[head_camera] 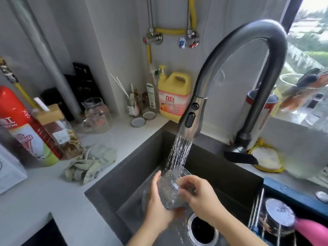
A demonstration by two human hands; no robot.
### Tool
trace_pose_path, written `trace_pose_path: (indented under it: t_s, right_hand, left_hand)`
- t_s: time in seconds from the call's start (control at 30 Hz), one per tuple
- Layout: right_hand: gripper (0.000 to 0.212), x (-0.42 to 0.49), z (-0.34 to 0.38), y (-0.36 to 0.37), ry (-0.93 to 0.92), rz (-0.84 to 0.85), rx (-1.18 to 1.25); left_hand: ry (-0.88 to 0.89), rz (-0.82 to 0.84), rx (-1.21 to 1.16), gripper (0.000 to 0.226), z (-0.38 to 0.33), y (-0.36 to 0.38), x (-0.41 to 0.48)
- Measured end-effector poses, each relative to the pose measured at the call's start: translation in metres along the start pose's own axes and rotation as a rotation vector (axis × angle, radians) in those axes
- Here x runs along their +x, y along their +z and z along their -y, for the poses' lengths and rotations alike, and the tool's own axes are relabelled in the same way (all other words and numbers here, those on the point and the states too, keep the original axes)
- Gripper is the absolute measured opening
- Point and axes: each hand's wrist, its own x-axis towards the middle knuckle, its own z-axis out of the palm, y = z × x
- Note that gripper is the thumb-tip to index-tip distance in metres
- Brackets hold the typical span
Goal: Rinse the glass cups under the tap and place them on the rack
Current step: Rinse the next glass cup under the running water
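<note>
Head view: a cup (169,189) is held low over the sink (134,173), tilted with its mouth up toward the tap (190,119), and the spray (179,153) lands on its upper rim.
Left hand (156,203): cradles the cup from the left and below, with the fingers lying up along the wall and the palm under the base.
Right hand (199,194): fingers are curled onto the cup's near side by the rim and grip it; whether any reach inside the mouth cannot be told through the blur and water.
Cup as material: clear glass, rigid and brittle, probably light enough for one hand.
Surface: running wet, so likely slick, and a pinch on the bare wall may slide.
Best hold: wrap the lower body with palm and fingers, or hook the thumb over the rim with the fingers outside. A fingertip pinch looks unsafe.
Rack (256,215): lower right, just beside the sink, with wire bars and something round already on it.
Risk: the hard sink floor and the drain (202,228) lie directly below, so a slip could chip or break the glass.
Carry: one firm hand should do, and tipping the mouth down first would shed the water.
</note>
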Motion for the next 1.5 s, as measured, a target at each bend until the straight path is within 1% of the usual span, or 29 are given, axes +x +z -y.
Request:
trace_pose_path:
  t_s: [0.1,0.2,0.27,0.37,0.43,0.57,0.67,0.77,0.83,0.9,1.0,1.07,1.1,1.13,1.17,1.27,1.3,1.37,1.4,1.43,1.47,1.5]
  right_hand:
    - [0.017,0.007,0.016,0.004,0.064,-0.076,0.242]
    - [0.013,0.014,0.03,0.006,0.128,-0.124,0.454]
    - [0.016,0.017,0.036,0.006,0.149,-0.122,0.541]
    - [0.014,0.02,0.041,0.001,0.16,-0.075,0.649]
    - [0.014,0.021,0.041,-0.005,0.143,-0.041,0.686]
    - [0.026,0.021,0.036,-0.014,0.11,0.017,0.686]
    - [0.02,0.023,0.033,-0.016,0.149,-0.023,0.709]
    - [0.017,0.026,0.03,-0.014,0.214,-0.08,0.735]
    - [0.015,0.025,0.027,-0.013,0.212,-0.085,0.725]
    - [0.018,0.025,0.022,-0.016,0.196,-0.057,0.675]
    - [0.022,0.025,0.017,-0.021,0.263,-0.031,0.599]
    - [0.025,0.028,0.015,-0.021,0.343,-0.039,0.591]
    - [0.027,0.03,0.015,-0.021,0.381,-0.035,0.596]
    - [0.028,0.03,0.015,-0.022,0.407,-0.026,0.599]
    - [0.027,0.031,0.016,-0.022,0.408,-0.017,0.599]
    - [0.02,0.031,0.014,-0.023,0.338,0.013,0.567]
    - [0.015,0.03,0.013,-0.022,0.321,0.015,0.545]
    - [0.005,0.03,0.013,-0.019,0.32,-0.011,0.524]
    - [0.006,0.031,0.016,-0.017,0.322,-0.042,0.512]
    - [0.009,0.032,0.018,-0.013,0.309,-0.087,0.455]
    - [0.015,0.033,0.021,-0.009,0.276,-0.141,0.338]
    - [0.026,0.035,0.024,-0.005,0.226,-0.205,0.156]
  left_hand:
    - [0.09,-0.071,0.009,0.097,-0.014,-0.016,0.008]
    - [0.114,-0.068,-0.004,0.098,-0.026,-0.027,0.014]
    - [0.132,-0.05,0.055,0.097,-0.036,-0.031,0.015]
    - [0.184,-0.04,0.114,0.087,-0.05,-0.041,0.017]
    - [0.191,-0.044,0.089,0.085,-0.057,-0.046,0.018]
    - [0.174,-0.04,0.04,0.09,-0.058,-0.044,0.016]
    - [0.155,0.012,-0.001,0.091,-0.056,-0.036,0.012]
    - [0.191,0.036,0.019,0.092,-0.056,-0.027,0.011]
    - [0.169,0.009,0.037,0.089,-0.056,-0.026,0.013]
    - [0.086,0.013,0.013,0.089,-0.058,-0.027,0.018]
    - [-0.058,0.112,-0.095,0.088,-0.058,-0.027,0.022]
    - [-0.014,0.211,-0.022,0.1,-0.054,-0.024,0.021]
    - [0.019,0.232,0.028,0.105,-0.051,-0.023,0.02]
    - [0.04,0.22,0.059,0.104,-0.049,-0.022,0.019]
    - [0.049,0.202,0.056,0.098,-0.048,-0.023,0.019]
    - [-0.043,0.145,-0.052,0.081,-0.049,-0.025,0.021]
    - [-0.056,0.143,-0.057,0.082,-0.048,-0.025,0.021]
    - [-0.011,0.158,0.038,0.093,-0.047,-0.024,0.021]
    - [0.017,0.142,0.095,0.093,-0.047,-0.023,0.019]
    - [0.035,0.119,0.121,0.088,-0.048,-0.023,0.018]
    - [0.038,0.101,0.115,0.081,-0.049,-0.022,0.017]
    - [0.032,0.079,0.095,0.076,-0.051,-0.021,0.017]
